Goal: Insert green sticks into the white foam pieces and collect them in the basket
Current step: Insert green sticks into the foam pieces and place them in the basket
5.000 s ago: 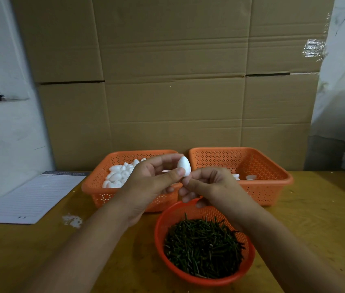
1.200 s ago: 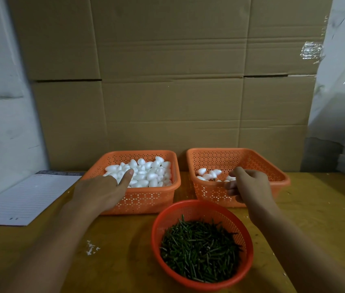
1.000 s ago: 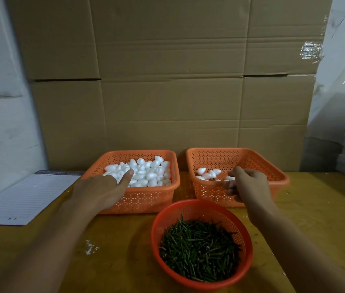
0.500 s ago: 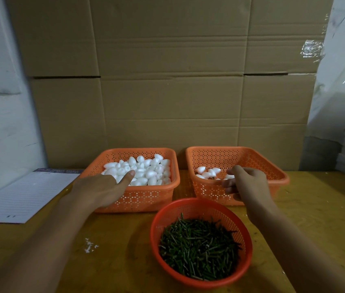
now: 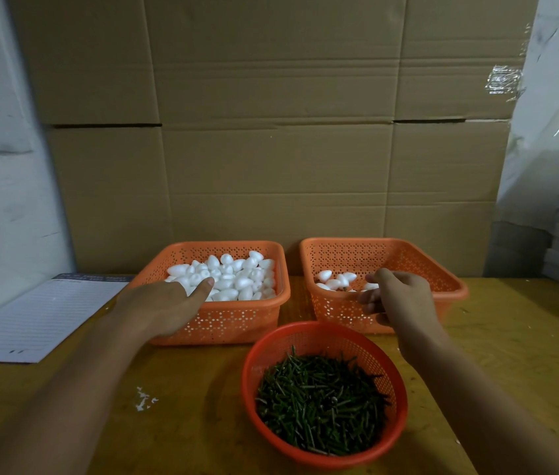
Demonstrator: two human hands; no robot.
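Apparently empty hands (image 5: 165,305) over two baskets (image 5: 223,323).

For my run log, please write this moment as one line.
left hand: over foam basket, open | right hand: at collection basket, grip unclear | sticks: untouched

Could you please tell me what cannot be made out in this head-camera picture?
- Left hand: its fingertips are hidden behind the near rim of the left orange plastic basket, so any grip on a white foam piece is unclear.
- Right hand: curled fingers hide the palm.
- Few white foam pieces in the right orange basket: too small to show inserted sticks.
- Lined paper sheet: text too small.
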